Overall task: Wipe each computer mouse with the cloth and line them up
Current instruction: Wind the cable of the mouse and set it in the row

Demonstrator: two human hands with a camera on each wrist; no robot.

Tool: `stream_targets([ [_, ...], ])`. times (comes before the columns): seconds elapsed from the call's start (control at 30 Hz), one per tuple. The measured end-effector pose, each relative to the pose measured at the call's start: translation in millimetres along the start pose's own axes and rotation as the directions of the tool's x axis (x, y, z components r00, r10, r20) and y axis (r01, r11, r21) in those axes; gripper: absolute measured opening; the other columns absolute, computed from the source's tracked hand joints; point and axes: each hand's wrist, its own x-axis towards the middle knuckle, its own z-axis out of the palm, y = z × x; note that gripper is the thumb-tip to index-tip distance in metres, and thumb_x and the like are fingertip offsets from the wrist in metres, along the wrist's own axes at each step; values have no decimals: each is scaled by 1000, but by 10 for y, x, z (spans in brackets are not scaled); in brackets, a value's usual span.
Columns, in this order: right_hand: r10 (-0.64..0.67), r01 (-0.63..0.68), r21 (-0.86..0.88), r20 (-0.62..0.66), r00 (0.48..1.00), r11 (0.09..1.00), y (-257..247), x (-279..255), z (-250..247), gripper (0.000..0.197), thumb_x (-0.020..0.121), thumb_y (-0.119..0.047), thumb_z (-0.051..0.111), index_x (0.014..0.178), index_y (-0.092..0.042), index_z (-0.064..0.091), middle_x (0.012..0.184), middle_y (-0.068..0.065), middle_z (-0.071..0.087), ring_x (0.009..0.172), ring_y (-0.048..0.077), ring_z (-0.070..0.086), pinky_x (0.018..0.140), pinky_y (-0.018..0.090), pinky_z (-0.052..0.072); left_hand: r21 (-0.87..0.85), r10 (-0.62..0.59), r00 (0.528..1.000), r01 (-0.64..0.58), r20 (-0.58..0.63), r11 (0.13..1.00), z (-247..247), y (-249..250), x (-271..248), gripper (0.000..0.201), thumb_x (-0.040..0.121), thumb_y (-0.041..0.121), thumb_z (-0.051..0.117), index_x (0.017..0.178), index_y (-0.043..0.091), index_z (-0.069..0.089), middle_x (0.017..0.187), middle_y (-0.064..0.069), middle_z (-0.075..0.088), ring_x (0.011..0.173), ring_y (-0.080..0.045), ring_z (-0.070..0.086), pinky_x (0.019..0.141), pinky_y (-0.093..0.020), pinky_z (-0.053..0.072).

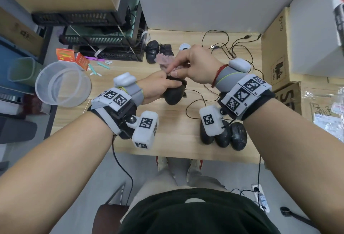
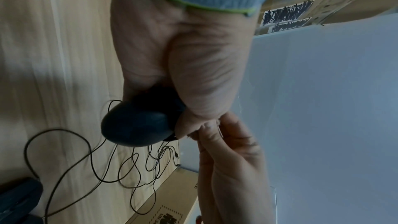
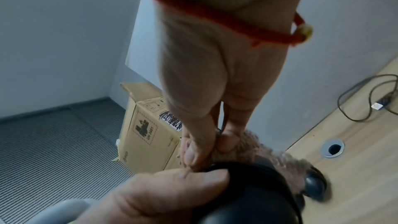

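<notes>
Wiping: one black mouse [image 1: 174, 94] was held up off the table [image 1: 167, 137], at the middle of it, with the pink cloth [image 1: 164, 60] on the mouse's far end.
Left hand [image 1: 158, 86]: its grip was wrapped round the mouse's body, thumb along the top edge, as the right wrist view showed.
Right hand [image 1: 193, 66]: its grip pinched a bunch of cloth between thumb and fingers and pressed it on the mouse's front end.
Cloth: fuzzy, bunched, partly hanging past the mouse on the far side.
Wiped row: three dark mice [image 1: 223, 135] lay side by side, touching, nearer the person than the held mouse and to its right; judged to be the finished line.
Waiting pair: two more mice [image 1: 158, 51] sat beyond the held mouse, near the table's far edge, probably not yet cleaned.
Cords [image 1: 223, 47]: loose loops trailed right of the held mouse.
Doing it well: the left hand likely needed to turn the mouse so the cloth reached the sides and underside, while the right kept firm pressure with a fresh fold of cloth.
Risk: the dangling cord might snag the row when the mouse is set down.
</notes>
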Motion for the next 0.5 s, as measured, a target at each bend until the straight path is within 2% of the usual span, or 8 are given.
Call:
stream_targets([
  [0.07, 50, -50, -37, -10, 999, 998, 35, -10, -40, 13, 84, -13, 78, 94, -21, 79, 60, -21, 59, 58, -10, 52, 64, 6, 37, -17, -10, 1000, 10, 3, 1000, 45, 17, 0, 21, 101, 7, 53, 121, 12, 59, 106, -6, 68, 97, -16, 68, 97, -38, 50],
  [0.13, 123, -131, -45, -152, 981, 990, 139, -6, -77, 10, 84, -17, 77, 92, -23, 80, 64, -18, 63, 64, -6, 58, 68, 18, 47, -82, -17, 1000, 16, -12, 997, 115, 53, 2, 24, 102, 9, 53, 125, 10, 58, 112, -8, 67, 103, -19, 64, 97, -39, 50],
  [0.2, 186, -181, 43, -287, 940, 983, 249, -20, -111, 8, 83, -19, 76, 87, -25, 78, 78, -7, 72, 81, 8, 68, 81, 33, 56, -201, 6, 999, -15, -42, 979, 134, 95, 21, 26, 102, 10, 51, 127, 9, 58, 109, -6, 69, 99, -16, 67, 85, -31, 57],
  [0.27, 211, -178, 119, -392, 895, 977, 300, -58, -132, 8, 82, -21, 75, 90, -23, 78, 85, -6, 73, 86, 11, 69, 87, 34, 55, -351, 8, 992, -50, -122, 935, 72, 119, 43, 24, 103, 10, 49, 124, 7, 60, 106, -5, 71, 93, -14, 69, 74, -28, 59],
  [0.33, 192, -103, 242, -380, 905, 965, 253, -91, -87, 10, 80, -20, 74, 89, -22, 76, 87, 0, 75, 81, 18, 71, 83, 38, 58, -472, -32, 980, -66, -198, 879, -27, 111, 63, 27, 104, 12, 48, 126, 3, 59, 106, -7, 71, 90, -16, 70, 71, -28, 60],
  [0.4, 109, -21, 297, -285, 952, 955, 160, -88, 48, 11, 78, -19, 74, 83, -29, 73, 85, 5, 75, 74, 22, 70, 76, 40, 60, -525, -49, 973, -80, -227, 848, -91, 101, 99, 29, 105, 14, 43, 126, 2, 59, 107, -9, 71, 91, -17, 71, 74, -29, 61],
  [0.47, 79, -30, 222, -214, 974, 974, 114, -40, 222, 20, 78, -17, 78, 78, -36, 70, 78, -7, 72, 72, 12, 66, 79, 36, 58, -527, -56, 968, -85, -246, 846, -137, 124, 143, 30, 107, 15, 36, 118, 2, 61, 101, -10, 73, 87, -18, 72, 78, -30, 61],
  [0.5, 92, -56, 192, -183, 979, 980, 134, -9, 309, 20, 78, -16, 79, 79, -35, 71, 74, -12, 70, 71, 8, 65, 80, 33, 58, -524, -65, 962, -86, -264, 847, -180, 121, 168, 31, 108, 15, 34, 115, 2, 61, 100, -11, 73, 84, -19, 72, 79, -32, 60],
])
